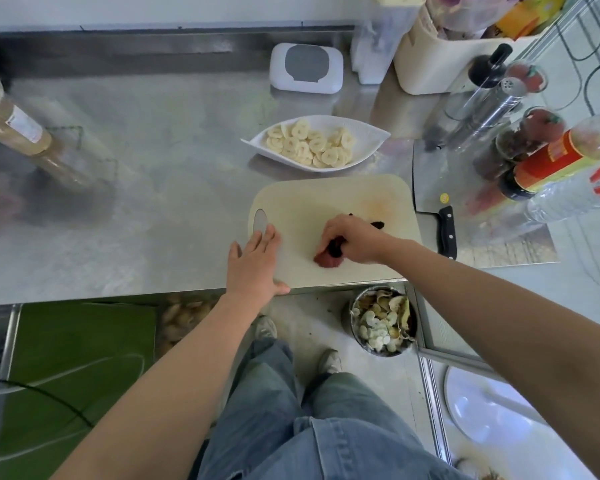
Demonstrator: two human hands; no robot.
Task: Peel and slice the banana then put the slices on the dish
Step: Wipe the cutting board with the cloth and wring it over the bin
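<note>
A white leaf-shaped dish (368,133) on the steel counter holds several pale banana slices (309,143). In front of it lies a cream cutting board (326,199). My right hand (350,239) is over the board's middle, fingers curled around dark banana peel (329,256), whose reddish inner side shows below the fingers. Another dark piece of peel (378,224) pokes out behind the hand. My left hand (255,268) lies flat with straight fingers on the board's left edge, next to its handle hole.
A cleaver (430,188) lies right of the board, black handle toward me. Bottles and jars (534,147) crowd the right side. A white box (305,67) stands at the back. A metal bin (383,322) with peels and scraps sits on the floor below the counter edge.
</note>
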